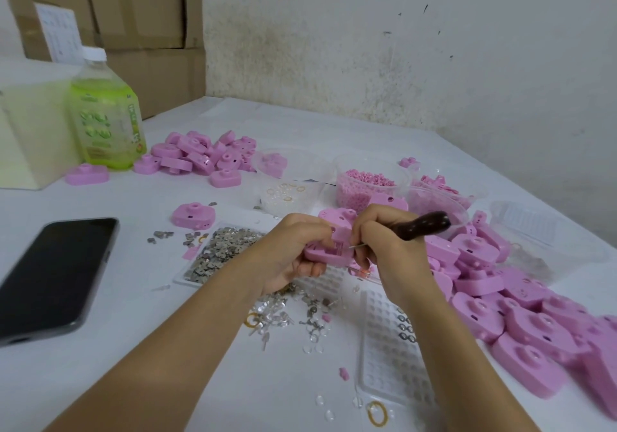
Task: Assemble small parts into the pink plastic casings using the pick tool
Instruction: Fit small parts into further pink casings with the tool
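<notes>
My left hand (293, 251) grips a pink plastic casing (329, 254) above the middle of the table, its open side towards me. My right hand (387, 241) grips the pick tool (425, 226) by its dark wooden handle. The thin metal tip points left into the casing's inside. A tray of small metal plates (217, 258) lies just left of my hands. Loose metal and clear small parts (293, 315) are scattered below them.
Pink casings are piled at the right (521, 304) and at the back left (203, 154). Clear tubs hold pink pellets (364, 188) and rings (288, 193). A phone (53, 274) lies left, a green bottle (107, 114) behind it. A clear blister tray (390, 348) lies near my right forearm.
</notes>
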